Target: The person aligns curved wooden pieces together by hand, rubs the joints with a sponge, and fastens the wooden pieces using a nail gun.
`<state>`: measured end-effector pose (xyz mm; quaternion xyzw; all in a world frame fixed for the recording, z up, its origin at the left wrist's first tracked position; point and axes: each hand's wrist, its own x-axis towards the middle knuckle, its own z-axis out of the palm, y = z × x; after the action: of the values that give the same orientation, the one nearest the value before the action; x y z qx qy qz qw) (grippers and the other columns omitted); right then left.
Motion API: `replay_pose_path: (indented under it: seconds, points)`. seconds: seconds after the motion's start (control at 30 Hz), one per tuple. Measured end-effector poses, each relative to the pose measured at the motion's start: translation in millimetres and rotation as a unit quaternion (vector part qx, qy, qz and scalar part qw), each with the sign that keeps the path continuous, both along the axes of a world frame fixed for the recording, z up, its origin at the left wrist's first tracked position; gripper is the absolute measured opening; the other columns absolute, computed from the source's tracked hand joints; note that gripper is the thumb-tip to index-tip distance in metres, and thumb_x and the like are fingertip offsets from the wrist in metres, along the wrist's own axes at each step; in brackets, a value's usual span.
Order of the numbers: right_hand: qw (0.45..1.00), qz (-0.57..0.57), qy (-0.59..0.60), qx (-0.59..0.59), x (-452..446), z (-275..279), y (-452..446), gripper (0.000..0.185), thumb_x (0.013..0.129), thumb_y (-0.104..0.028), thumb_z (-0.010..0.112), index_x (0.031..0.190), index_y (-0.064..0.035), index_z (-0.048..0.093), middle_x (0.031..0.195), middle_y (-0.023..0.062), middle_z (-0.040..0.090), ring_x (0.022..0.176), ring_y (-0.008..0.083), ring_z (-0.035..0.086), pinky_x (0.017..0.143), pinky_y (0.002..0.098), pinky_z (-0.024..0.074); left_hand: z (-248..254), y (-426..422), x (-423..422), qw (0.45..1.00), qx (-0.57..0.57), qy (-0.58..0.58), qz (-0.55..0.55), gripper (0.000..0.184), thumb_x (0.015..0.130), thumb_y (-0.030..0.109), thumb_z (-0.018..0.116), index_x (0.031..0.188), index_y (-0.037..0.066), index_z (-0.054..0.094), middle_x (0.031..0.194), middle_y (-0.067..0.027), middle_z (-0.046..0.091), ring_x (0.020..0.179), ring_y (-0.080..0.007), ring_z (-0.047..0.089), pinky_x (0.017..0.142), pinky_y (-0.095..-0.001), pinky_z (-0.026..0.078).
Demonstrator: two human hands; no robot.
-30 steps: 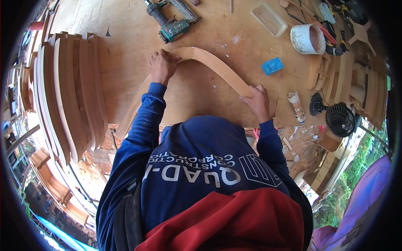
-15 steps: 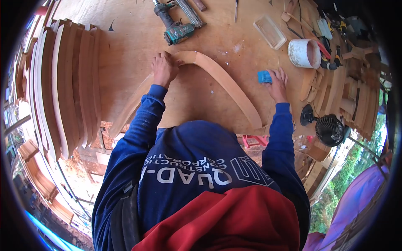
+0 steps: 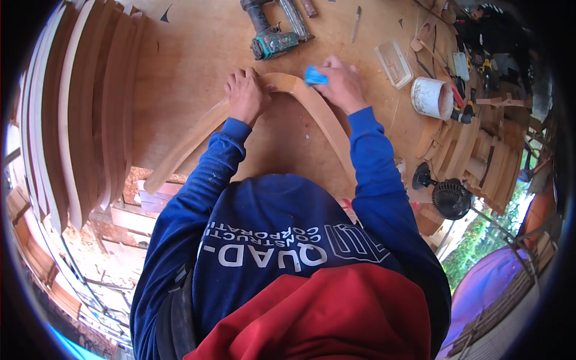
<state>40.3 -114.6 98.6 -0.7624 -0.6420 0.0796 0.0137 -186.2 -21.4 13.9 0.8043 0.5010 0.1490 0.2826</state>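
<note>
A curved wooden piece [image 3: 324,119] lies arched on the plywood table [image 3: 192,54]. My left hand [image 3: 247,96] is closed around the left part of its arch, near the top. Between the fingers of my right hand [image 3: 341,85] is a blue pad [image 3: 315,75], slightly blurred, at the arch just right of its top. My right forearm hides the piece's lower right end. Just beyond the arch rests a green and black nail gun [image 3: 275,42].
Curved wooden pieces [image 3: 93,114] stand stacked at the left. To the right are a clear tray [image 3: 393,65], a white tub [image 3: 427,98], hand tools, a small black fan [image 3: 451,198] and more wood [image 3: 480,159]. A pencil-like tool [image 3: 356,24] lies at the top.
My right hand let go of the wood's right end, picked up the blue pad from the table and brought it left to the arch. My left hand stays on the wood. The view has shifted.
</note>
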Motion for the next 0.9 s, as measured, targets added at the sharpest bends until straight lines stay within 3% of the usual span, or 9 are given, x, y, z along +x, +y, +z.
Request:
replay_pose_path:
  seconds: [0.03,0.17,0.37,0.4,0.5,0.57,0.6,0.7,0.9]
  points:
    - [0.998,-0.010,-0.052,-0.021,6.3,9.2,-2.4,0.044,0.080,-0.032,0.083,0.122,-0.0216,0.074,0.112,0.0061,0.060,0.107,0.0259,0.061,0.087,0.0424,0.0434,-0.9,0.6,0.2,1.000,-0.006,-0.004,-0.002,0.051,0.077,0.033,0.084,0.111,0.002,0.062,0.116,-0.0202,0.060,0.114,-0.0377,0.054,0.098,-0.0508,0.040]
    - [0.996,-0.001,0.049,0.079,-21.9,10.3,11.4,0.038,0.079,-0.021,0.081,0.116,-0.0185,0.075,0.110,0.0054,0.059,0.107,0.0270,0.060,0.091,0.0432,0.0414,5.3,8.5,-1.5,1.000,-0.017,0.012,-0.024,0.053,0.075,0.035,0.085,0.109,0.002,0.062,0.114,-0.0192,0.059,0.112,-0.0364,0.054,0.094,-0.0495,0.040]
    - [0.997,0.071,0.036,0.014,-56.5,2.6,-26.2,0.036,0.080,-0.022,0.081,0.115,-0.0161,0.074,0.109,0.0060,0.058,0.104,0.0272,0.059,0.090,0.0437,0.0421,7.2,16.8,-3.1,0.998,-0.012,0.016,-0.067,0.049,0.077,0.036,0.084,0.109,0.006,0.061,0.108,-0.0161,0.060,0.109,-0.0347,0.056,0.089,-0.0476,0.039]
    - [0.995,0.058,0.035,-0.068,-59.4,19.4,-37.3,0.036,0.080,-0.021,0.080,0.115,-0.0164,0.074,0.109,0.0066,0.057,0.104,0.0290,0.059,0.094,0.0452,0.0419,6.6,17.8,-2.7,0.997,-0.011,0.014,-0.070,0.049,0.077,0.036,0.084,0.109,0.007,0.061,0.108,-0.0157,0.060,0.109,-0.0345,0.056,0.089,-0.0476,0.038]
    - [0.995,-0.054,0.082,-0.010,-82.7,27.5,-48.3,0.031,0.086,-0.022,0.079,0.115,-0.0148,0.073,0.104,0.0048,0.062,0.097,0.0267,0.063,0.091,0.0433,0.0461,3.8,18.2,-4.8,0.996,-0.019,0.009,-0.086,0.048,0.077,0.036,0.084,0.108,0.007,0.061,0.108,-0.0148,0.060,0.108,-0.0338,0.057,0.088,-0.0474,0.038]
    - [0.851,-0.309,0.425,-0.016,-113.8,10.0,-57.8,0.028,0.094,-0.030,0.074,0.115,-0.0140,0.071,0.100,0.0042,0.065,0.091,0.0240,0.065,0.084,0.0411,0.0504,2.7,25.6,-6.0,0.994,-0.027,0.002,-0.102,0.048,0.078,0.037,0.084,0.108,0.008,0.061,0.107,-0.0146,0.060,0.106,-0.0336,0.057,0.087,-0.0470,0.039]
    - [0.711,-0.412,0.570,-0.013,-125.7,-1.6,-57.2,0.028,0.097,-0.035,0.071,0.115,-0.0137,0.069,0.098,0.0039,0.067,0.088,0.0226,0.066,0.081,0.0400,0.0525,4.2,30.3,-5.9,0.994,-0.035,0.003,-0.105,0.048,0.078,0.037,0.084,0.108,0.007,0.061,0.106,-0.0148,0.060,0.106,-0.0338,0.058,0.088,-0.0468,0.039]
    - [0.348,-0.558,0.753,-0.018,-144.4,-20.7,-54.8,0.034,0.103,-0.046,0.060,0.113,-0.0138,0.065,0.094,0.0043,0.069,0.083,0.0203,0.067,0.069,0.0360,0.0553,8.0,32.5,-8.9,0.991,-0.054,-0.006,-0.122,0.048,0.079,0.039,0.084,0.108,0.007,0.063,0.105,-0.0154,0.062,0.106,-0.0346,0.059,0.089,-0.0465,0.042]
    - [0.215,-0.601,0.769,0.044,-114.4,-79.8,-20.9,0.031,0.110,-0.033,0.045,0.109,-0.0085,0.064,0.098,0.0118,0.069,0.087,0.0254,0.067,0.079,0.0441,0.0606,4.3,36.4,-14.3,0.987,-0.049,-0.063,-0.137,0.044,0.079,0.038,0.083,0.104,0.006,0.065,0.104,-0.0165,0.062,0.103,-0.0358,0.060,0.087,-0.0476,0.046]
